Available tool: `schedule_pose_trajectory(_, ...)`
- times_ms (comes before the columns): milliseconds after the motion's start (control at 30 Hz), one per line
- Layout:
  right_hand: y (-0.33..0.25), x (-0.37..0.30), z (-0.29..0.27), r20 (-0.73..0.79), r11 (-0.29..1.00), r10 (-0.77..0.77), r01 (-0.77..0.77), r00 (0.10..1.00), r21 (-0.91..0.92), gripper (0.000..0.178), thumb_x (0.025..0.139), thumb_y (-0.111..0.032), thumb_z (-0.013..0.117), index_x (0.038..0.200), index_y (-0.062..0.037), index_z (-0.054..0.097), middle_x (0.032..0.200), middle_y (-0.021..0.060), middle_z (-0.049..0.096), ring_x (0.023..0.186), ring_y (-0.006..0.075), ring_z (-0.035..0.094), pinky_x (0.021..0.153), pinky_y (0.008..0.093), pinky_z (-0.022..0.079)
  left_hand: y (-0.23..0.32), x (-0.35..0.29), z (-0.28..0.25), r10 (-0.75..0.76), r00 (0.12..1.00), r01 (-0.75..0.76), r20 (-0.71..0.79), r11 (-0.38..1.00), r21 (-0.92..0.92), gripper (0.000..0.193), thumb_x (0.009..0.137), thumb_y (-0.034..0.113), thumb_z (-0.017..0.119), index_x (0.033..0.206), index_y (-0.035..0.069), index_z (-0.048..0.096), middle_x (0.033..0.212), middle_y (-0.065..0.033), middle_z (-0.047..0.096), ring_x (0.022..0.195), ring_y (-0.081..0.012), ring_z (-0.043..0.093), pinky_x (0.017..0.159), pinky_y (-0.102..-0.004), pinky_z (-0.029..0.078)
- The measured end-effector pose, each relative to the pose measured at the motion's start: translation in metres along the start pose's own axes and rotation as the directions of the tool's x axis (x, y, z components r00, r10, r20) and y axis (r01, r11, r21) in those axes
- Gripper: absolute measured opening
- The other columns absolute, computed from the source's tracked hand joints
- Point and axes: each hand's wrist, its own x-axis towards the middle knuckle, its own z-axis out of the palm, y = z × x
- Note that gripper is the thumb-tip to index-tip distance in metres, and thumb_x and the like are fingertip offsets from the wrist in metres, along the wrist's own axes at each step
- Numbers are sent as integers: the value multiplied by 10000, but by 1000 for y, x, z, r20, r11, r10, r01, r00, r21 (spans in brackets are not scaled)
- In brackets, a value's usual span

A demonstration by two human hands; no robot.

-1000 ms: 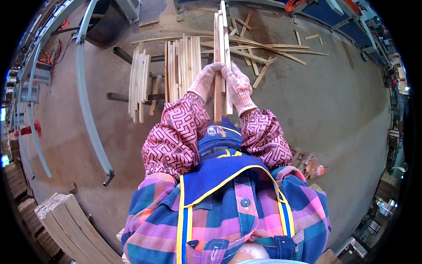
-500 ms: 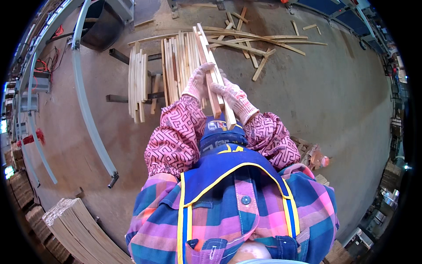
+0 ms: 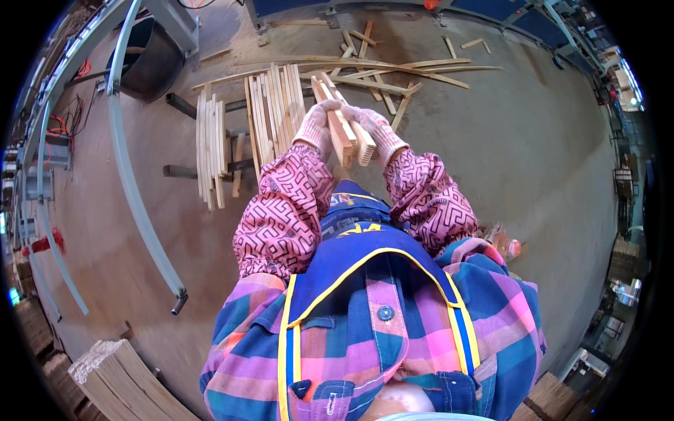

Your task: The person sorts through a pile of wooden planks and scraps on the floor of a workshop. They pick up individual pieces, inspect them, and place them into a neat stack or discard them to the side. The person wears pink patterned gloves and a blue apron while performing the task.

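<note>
In white gloves, both my hands hold two wooden strips side by side in front of me, their near ends cut into small teeth. My left hand [image 3: 317, 128] is closed round the reddish strip [image 3: 343, 140] from its left side. My right hand [image 3: 377, 131] grips the paler strip [image 3: 364, 149] from the right, fingers over its top. The strips lie close together, with a narrow gap toward the near ends. Just left of them is a row of stacked strips [image 3: 272, 116], with a smaller bundle [image 3: 210, 144] beyond it.
Dark metal bars [image 3: 181, 172] stick out from under the stacks. Loose strips [image 3: 428, 69] lie crossed on the floor ahead. A curved grey metal rail [image 3: 133, 168] and a dark bin [image 3: 151, 59] stand to the left. Thick timber [image 3: 130, 382] sits at the lower left.
The strips have tilted, so their toothed near ends now face me and they look shorter. My hands have drawn together around them. The whole view has shifted slightly.
</note>
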Motion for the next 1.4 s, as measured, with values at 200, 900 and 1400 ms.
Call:
schedule_pose_trajectory(200, -27, -14, 13, -101, 981, 125, -108, 987, 159, 410, 935, -318, 554, 1190, -1, 601, 1048, 153, 666, 846, 256, 675, 723, 383, 557, 6, 26, 3, -46, 998, 38, 54, 989, 140, 270, 845, 187, 609, 1004, -31, 602, 865, -159, 676, 712, -346, 664, 715, -486, 581)
schedule_pose_trajectory(900, 5, 9, -7, 139, 579, -483, 435, 864, -689, 352, 810, -140, 667, 1161, -136, 642, 1108, 157, 647, 980, 323, 650, 859, 372, 522, 11, 32, 4, -140, 981, 129, 134, 987, 91, 224, 890, 182, 551, 1006, -6, 592, 914, -160, 671, 807, -331, 650, 803, -462, 547)
schedule_pose_trajectory(1400, -51, -35, 26, 8, 974, 184, -184, 983, 134, 309, 948, -263, 552, 1189, -81, 619, 1063, 97, 661, 922, 207, 662, 737, 329, 574, 10, 23, -8, -4, 979, -18, 202, 994, 106, 237, 852, 154, 576, 1022, -11, 599, 906, -160, 670, 792, -321, 659, 780, -439, 567)
